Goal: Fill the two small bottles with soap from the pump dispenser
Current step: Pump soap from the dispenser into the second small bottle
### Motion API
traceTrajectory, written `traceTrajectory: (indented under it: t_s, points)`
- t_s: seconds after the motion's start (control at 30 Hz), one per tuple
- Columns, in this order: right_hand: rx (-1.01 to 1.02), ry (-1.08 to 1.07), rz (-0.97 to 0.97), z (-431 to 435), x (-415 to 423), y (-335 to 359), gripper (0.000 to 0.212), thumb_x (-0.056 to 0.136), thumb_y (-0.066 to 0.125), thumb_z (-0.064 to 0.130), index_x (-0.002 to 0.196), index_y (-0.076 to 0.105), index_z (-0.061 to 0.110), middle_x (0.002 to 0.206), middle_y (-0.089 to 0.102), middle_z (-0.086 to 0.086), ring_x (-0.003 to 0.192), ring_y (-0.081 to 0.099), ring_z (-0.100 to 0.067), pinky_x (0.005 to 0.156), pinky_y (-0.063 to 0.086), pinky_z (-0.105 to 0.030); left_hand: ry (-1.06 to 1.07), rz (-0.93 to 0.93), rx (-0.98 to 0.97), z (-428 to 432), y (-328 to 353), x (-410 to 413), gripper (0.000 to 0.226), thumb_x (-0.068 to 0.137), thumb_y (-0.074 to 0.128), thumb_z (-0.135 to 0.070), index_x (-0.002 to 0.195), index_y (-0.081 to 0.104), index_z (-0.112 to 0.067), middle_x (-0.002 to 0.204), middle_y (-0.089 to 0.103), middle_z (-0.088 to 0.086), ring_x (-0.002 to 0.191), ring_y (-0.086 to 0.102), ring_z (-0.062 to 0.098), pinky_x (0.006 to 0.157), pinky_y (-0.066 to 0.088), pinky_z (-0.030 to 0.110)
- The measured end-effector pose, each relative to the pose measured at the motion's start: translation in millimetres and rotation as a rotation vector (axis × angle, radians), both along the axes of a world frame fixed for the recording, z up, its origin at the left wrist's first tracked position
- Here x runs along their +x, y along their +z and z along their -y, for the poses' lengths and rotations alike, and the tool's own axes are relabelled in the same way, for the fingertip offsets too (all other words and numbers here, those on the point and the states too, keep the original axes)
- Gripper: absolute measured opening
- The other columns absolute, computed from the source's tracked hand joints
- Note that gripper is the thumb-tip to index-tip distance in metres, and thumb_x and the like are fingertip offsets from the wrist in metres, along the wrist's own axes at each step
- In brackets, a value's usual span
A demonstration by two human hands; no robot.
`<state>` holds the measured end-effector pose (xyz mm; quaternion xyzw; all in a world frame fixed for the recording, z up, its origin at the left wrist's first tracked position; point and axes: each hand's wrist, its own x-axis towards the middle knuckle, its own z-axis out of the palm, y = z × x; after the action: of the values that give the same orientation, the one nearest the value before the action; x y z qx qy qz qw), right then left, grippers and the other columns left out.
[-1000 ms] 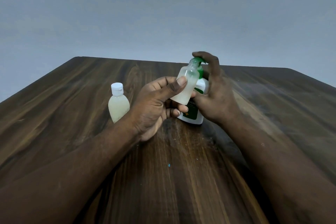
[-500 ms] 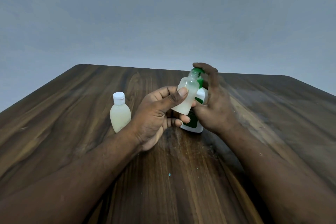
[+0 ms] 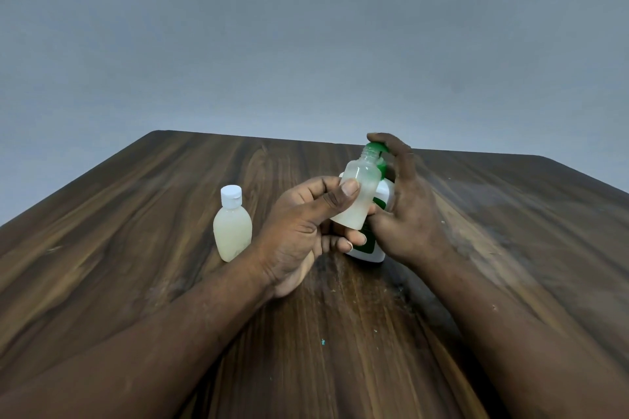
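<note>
Left of centre, a capped small bottle (image 3: 232, 224) full of pale soap stands on the wooden table (image 3: 119, 231). At centre, the left hand (image 3: 303, 231) grips an uncapped small bottle (image 3: 357, 196), tilted, mouth under the green pump head (image 3: 376, 147). The right hand (image 3: 405, 211) clasps the pump dispenser (image 3: 383, 196), one finger atop the head

Left hand (image 3: 299, 231) mid-frame, thumb and fingers pinched closed; right hand (image 3: 405, 214) beside it, index finger curled high, forearms converging from lower corners
</note>
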<state>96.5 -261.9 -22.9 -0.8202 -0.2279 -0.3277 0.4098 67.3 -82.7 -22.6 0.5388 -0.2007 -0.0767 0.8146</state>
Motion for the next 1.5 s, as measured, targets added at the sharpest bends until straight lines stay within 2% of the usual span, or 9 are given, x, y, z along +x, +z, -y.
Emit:
traceTrajectory:
  t_s: [0.17,0.33,0.5,0.7,0.83,0.93,1.07,1.23,1.5]
  points:
    - [-0.013,0.001,-0.018,1.0,0.1,-1.0,0.090,0.073,0.065,0.002,0.152,0.038,0.035,0.120,0.068,0.008,0.101,0.071,-0.015,0.074,0.061,-0.044,-0.003,0.003,0.004,0.1,-0.4,-0.8,0.053,0.087,0.071,-0.039,0.122,0.066,0.001,0.108,0.077,0.022,0.062,0.067,0.018,0.052,0.053,0.021]
    - [-0.028,0.015,-0.021,0.0,0.1,-0.4,0.100,0.076,0.071,-0.009,0.158,0.032,0.034,0.123,0.064,0.014,0.105,0.069,-0.008,0.073,0.060,-0.035,-0.015,0.007,-0.007,0.6,0.7,-1.2,0.052,0.087,0.070,-0.040,0.120,0.067,-0.001,0.106,0.077,0.021,0.063,0.067,0.018,0.053,0.054,0.021]
    - [-0.010,0.012,0.007,0.9,1.1,-0.9,0.095,0.075,0.070,-0.006,0.156,0.037,0.033,0.122,0.064,0.018,0.103,0.069,-0.007,0.073,0.057,-0.029,-0.020,0.013,-0.010,0.2,0.4,-0.7,0.049,0.089,0.067,-0.039,0.118,0.067,0.000,0.106,0.077,0.021,0.062,0.068,0.019,0.052,0.054,0.022]
    - [-0.014,0.013,0.012,0.4,-0.9,-0.8,0.089,0.071,0.066,0.005,0.149,0.039,0.037,0.113,0.067,0.017,0.091,0.070,-0.013,0.070,0.059,-0.042,-0.032,0.013,-0.011,-3.1,-2.3,0.7,0.048,0.093,0.067,-0.038,0.121,0.066,0.001,0.107,0.077,0.022,0.062,0.068,0.020,0.052,0.054,0.022]
    - [-0.028,0.011,0.011,1.2,1.2,-1.4,0.097,0.076,0.074,-0.008,0.157,0.036,0.030,0.118,0.067,0.017,0.098,0.069,-0.008,0.072,0.056,-0.028,-0.051,0.022,-0.023,-2.9,-1.4,1.3,0.045,0.093,0.067,-0.040,0.118,0.068,-0.001,0.108,0.076,0.024,0.063,0.068,0.019,0.053,0.054,0.022]
    - [-0.042,0.019,0.009,2.5,2.6,-1.7,0.101,0.074,0.071,-0.012,0.159,0.033,0.029,0.112,0.068,0.014,0.084,0.070,-0.012,0.065,0.057,-0.036,-0.056,0.020,-0.032,-2.5,-1.1,1.6,0.044,0.094,0.066,-0.039,0.117,0.068,-0.002,0.108,0.076,0.024,0.063,0.069,0.018,0.053,0.055,0.022]
    - [-0.032,0.012,0.030,2.7,1.5,-1.6,0.096,0.074,0.070,-0.011,0.155,0.038,0.030,0.113,0.066,0.021,0.088,0.068,-0.008,0.067,0.055,-0.028,-0.052,0.015,-0.036,-1.9,-0.4,1.3,0.043,0.093,0.067,-0.040,0.115,0.069,-0.003,0.105,0.076,0.023,0.062,0.068,0.019,0.052,0.054,0.022]
    - [-0.008,0.017,0.018,-0.1,-1.2,-0.7,0.087,0.073,0.069,0.003,0.150,0.042,0.033,0.110,0.068,0.014,0.089,0.071,-0.016,0.070,0.057,-0.040,-0.059,0.008,-0.028,-2.6,-2.0,0.7,0.050,0.087,0.073,-0.044,0.117,0.069,-0.003,0.107,0.077,0.023,0.061,0.069,0.019,0.052,0.055,0.022]
    - [-0.052,0.013,0.004,4.3,2.8,-2.4,0.105,0.069,0.069,-0.014,0.160,0.034,0.027,0.110,0.067,0.019,0.090,0.068,-0.004,0.065,0.054,-0.021,-0.050,0.001,-0.035,-2.4,1.6,0.4,0.053,0.092,0.064,-0.039,0.124,0.065,0.003,0.105,0.076,0.024,0.062,0.069,0.019,0.051,0.056,0.021]
